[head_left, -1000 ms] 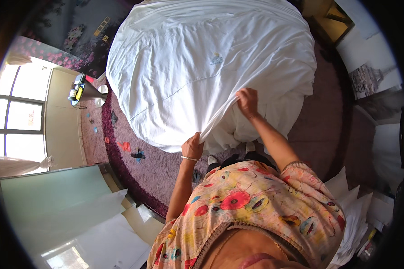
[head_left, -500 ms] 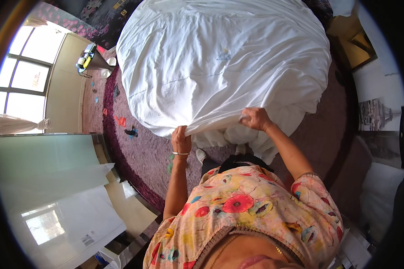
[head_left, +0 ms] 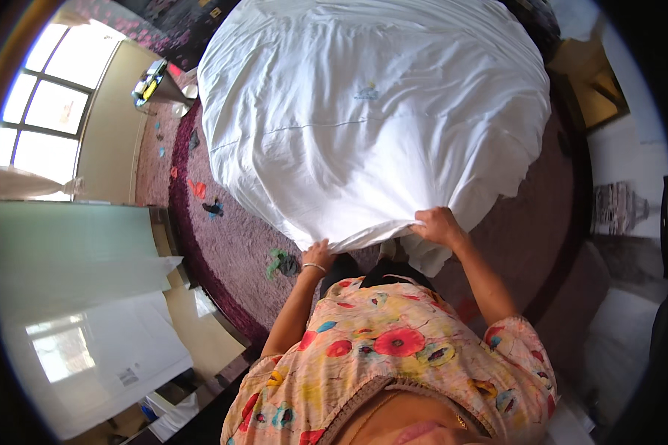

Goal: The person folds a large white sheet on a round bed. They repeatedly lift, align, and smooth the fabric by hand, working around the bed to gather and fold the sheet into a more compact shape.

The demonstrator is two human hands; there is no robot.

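Note:
A large white duvet cover (head_left: pixel 312 148) spreads over a rounded bed, wrinkled, with a small printed emblem near its middle. Its near edge is pulled toward my body. My left hand (head_left: pixel 318 254), with a bracelet at the wrist, is closed on that edge at the left. Farther right, my right hand (head_left: pixel 436 225) grips the same edge, fingers wrapped round the cloth. Between the two hands the edge is stretched and sags slightly. More white cloth hangs below my right hand toward the floor. Whatever lies under the fabric is hidden.
A purple carpet (head_left: pixel 230 256) surrounds the bed, with green cloth scraps (head_left: pixel 280 264), a dark scrap (head_left: pixel 214 208) and red scraps (head_left: pixel 197 188) on it. At the back left stands a bin (head_left: pixel 163 89). A whitish panel (head_left: pixel 74 259) lines the left side.
Both hands have drawn the cover's edge nearer to my body and lower. The cloth before them is smoother, and its near end now covers more of the white bulk beneath.

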